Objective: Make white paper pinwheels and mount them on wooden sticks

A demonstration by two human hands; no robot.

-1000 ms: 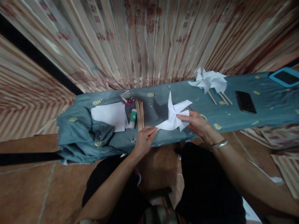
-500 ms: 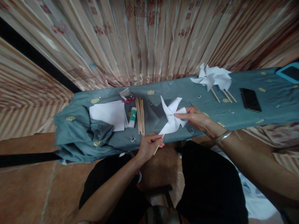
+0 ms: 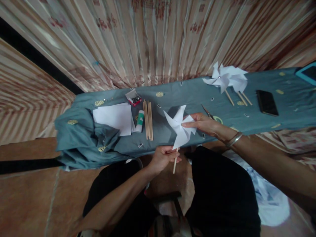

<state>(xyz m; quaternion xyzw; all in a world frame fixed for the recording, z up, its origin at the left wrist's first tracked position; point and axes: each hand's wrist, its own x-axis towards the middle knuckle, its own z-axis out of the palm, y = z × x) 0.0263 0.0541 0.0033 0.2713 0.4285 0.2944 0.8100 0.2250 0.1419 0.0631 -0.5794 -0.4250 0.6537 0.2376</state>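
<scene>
A white paper pinwheel (image 3: pixel 182 136) is held up over the front edge of the cloth-covered table. My left hand (image 3: pixel 163 159) is closed on its wooden stick (image 3: pixel 175 164), just below the lowest blade; the stick's end pokes out beneath my fingers. With thumb at the centre and fingers behind the blades, my right hand (image 3: pixel 201 124) pinches the pinwheel. Partly behind that hand lie scissors (image 3: pixel 217 119) with a pale green handle. The back of the pinwheel, where stick and paper meet, is hidden.
Left on the table (image 3: pixel 170 93) are white paper sheets (image 3: pixel 113 117), a glue stick (image 3: pixel 139 121), several wooden sticks (image 3: pixel 148 120) and an open small box (image 3: pixel 134 98) of metal pins. Finished-looking pinwheels (image 3: pixel 230 77), a phone (image 3: pixel 267 102) and a blue-edged device (image 3: pixel 307 74) lie right.
The pinwheel has turned and its stick now points more steeply down. My left hand has shifted slightly right and down. More of the scissors shows beside my right hand.
</scene>
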